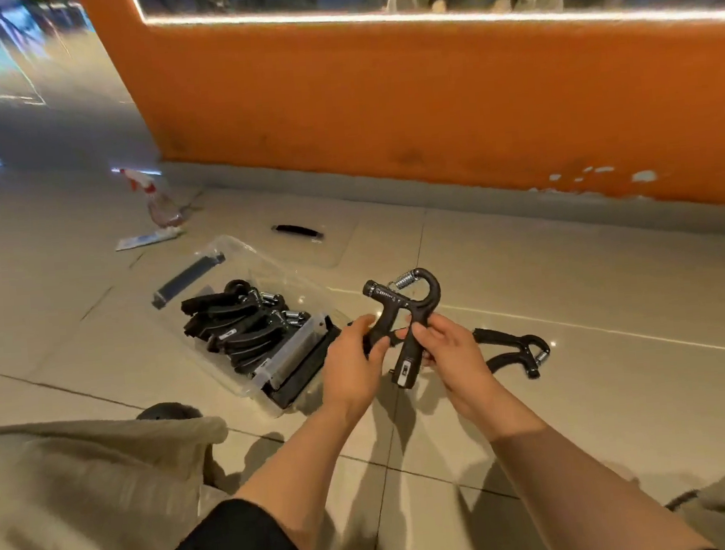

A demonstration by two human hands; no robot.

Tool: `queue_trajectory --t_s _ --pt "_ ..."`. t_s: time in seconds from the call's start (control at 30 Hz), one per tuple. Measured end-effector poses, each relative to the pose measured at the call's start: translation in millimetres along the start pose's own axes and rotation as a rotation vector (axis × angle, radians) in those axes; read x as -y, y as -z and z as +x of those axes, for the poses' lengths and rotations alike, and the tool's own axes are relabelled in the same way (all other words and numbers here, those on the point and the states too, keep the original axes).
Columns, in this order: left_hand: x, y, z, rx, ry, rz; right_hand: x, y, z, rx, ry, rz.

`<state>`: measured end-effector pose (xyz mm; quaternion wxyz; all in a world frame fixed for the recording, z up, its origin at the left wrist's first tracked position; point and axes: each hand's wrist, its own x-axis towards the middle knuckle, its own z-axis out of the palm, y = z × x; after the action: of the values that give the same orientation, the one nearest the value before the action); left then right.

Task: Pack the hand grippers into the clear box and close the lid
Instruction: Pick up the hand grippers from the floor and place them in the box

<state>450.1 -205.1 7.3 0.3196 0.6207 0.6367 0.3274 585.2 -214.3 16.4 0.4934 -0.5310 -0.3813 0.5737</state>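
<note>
I hold a black hand gripper [402,310] with a steel spring above the tiled floor, just right of the clear box [238,258]. My left hand [350,362] grips its left handle and my right hand [449,354] grips its right handle. Several black hand grippers [243,323] lie packed inside the box. Another hand gripper [514,352] lies on the floor right of my right hand. The clear lid [328,242] with a black handle lies flat on the floor behind the box.
An orange wall [426,109] with a mirror above runs across the back. A spray bottle [155,200] and a flat white packet [145,239] lie on the floor at the far left. My knees in beige trousers [87,491] fill the bottom left.
</note>
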Motion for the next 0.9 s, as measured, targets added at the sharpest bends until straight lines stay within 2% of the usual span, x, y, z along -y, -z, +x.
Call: queue_trajectory --t_s 0.2,0.3,0.47,0.7,0.9 --pt "11.7 63.3 -2.7 -0.038 -0.075 0.17 7.8 -55.7 -8.1 -0.003 -0.034 -0.012" --pt "23.3 96.5 -1.3 -0.09 -0.046 0.258 11.1 -97.2 -7.2 -0.065 -0.062 0.004" --pt "39.3 131.2 14.0 -0.123 0.009 0.28 15.5 -138.2 2.2 -0.073 -0.071 -0.155" --pt "71.2 176.3 41.8 -0.027 0.086 0.393 -0.1 -188.0 37.6 0.011 -0.084 -0.301" --pt "104.2 206.9 90.3 0.121 0.065 0.439 -17.3 -216.1 71.2 -0.026 -0.162 -0.299"
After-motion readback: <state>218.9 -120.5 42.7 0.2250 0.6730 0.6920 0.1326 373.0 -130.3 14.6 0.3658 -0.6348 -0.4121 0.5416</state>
